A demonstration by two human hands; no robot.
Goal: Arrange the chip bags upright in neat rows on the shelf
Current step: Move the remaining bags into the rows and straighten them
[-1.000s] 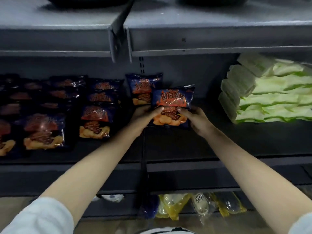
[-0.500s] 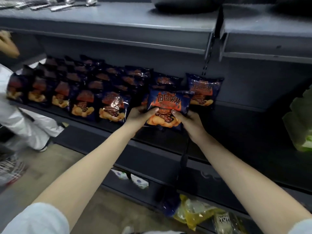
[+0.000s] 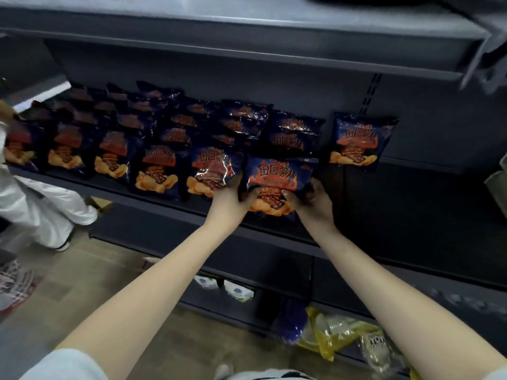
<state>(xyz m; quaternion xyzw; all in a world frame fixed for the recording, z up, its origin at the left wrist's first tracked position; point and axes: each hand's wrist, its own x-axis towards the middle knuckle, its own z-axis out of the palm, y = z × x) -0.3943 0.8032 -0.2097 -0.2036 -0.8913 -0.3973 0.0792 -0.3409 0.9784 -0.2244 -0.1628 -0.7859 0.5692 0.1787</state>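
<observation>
1. The held chip bag (image 3: 279,175) was gripped from both sides near its lower edge. The left grip (image 3: 230,200) was curled round its lower left corner and the right grip (image 3: 312,201) round its lower right corner, with both thumbs laid across the front.
2. The bag was held upright at the front edge of the shelf (image 3: 411,212), at the right end of the front row and just beside the neighbouring bag (image 3: 211,171).
3. A glossy dark blue wrapper was seen, with an orange flame panel bearing white characters. Golden chips were pictured at the bottom, partly covered by the thumbs.
4. The front row bags (image 3: 157,171) were lined up leftward along the shelf edge, all upright and of the same design.
5. Behind them, the rear bags (image 3: 293,133) were set in further rows with only their tops showing. Those at the far left were too dim and blurred to be counted.
6. A lone bag (image 3: 359,138) was stood upright near the back panel, to the right of the rows and apart from them.
7. An upper shelf (image 3: 247,28) was fixed above. On the lower shelf, yellow packets (image 3: 329,333) and small white packets (image 3: 237,290) were laid.
8. At the left edge, a person in white clothing (image 3: 41,207) was seen on the floor (image 3: 109,283).
</observation>
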